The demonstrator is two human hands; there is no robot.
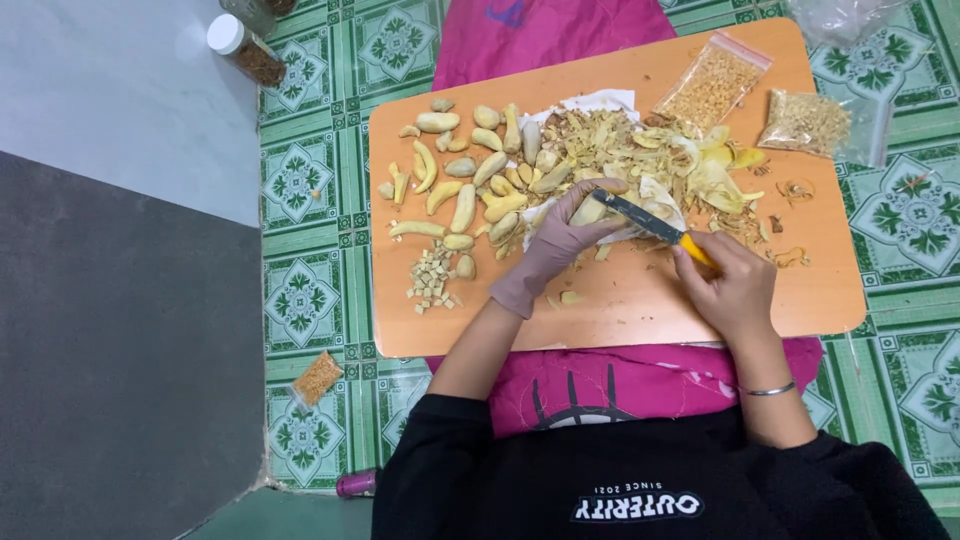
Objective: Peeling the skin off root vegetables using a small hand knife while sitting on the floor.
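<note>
My left hand [553, 242], in a pale pink glove, grips a small yellowish root piece [588, 211] above the orange table [640, 300]. My bare right hand [732, 285] holds a peeler with a yellow handle [652, 226], and its dark blade rests against that root piece. Just beyond the hands lies a heap of peelings [640, 150] on white paper. Several peeled roots [465, 180] are spread over the table's left part, with a small pile of diced cubes [432, 277] in front of them.
Two clear bags of chopped bits [712, 83] [805, 122] lie at the table's far right. A small bag [318, 377] and a pink cylinder [355, 484] sit on the green tiled floor. Jars [245, 48] stand far left beside a grey mat [110, 350].
</note>
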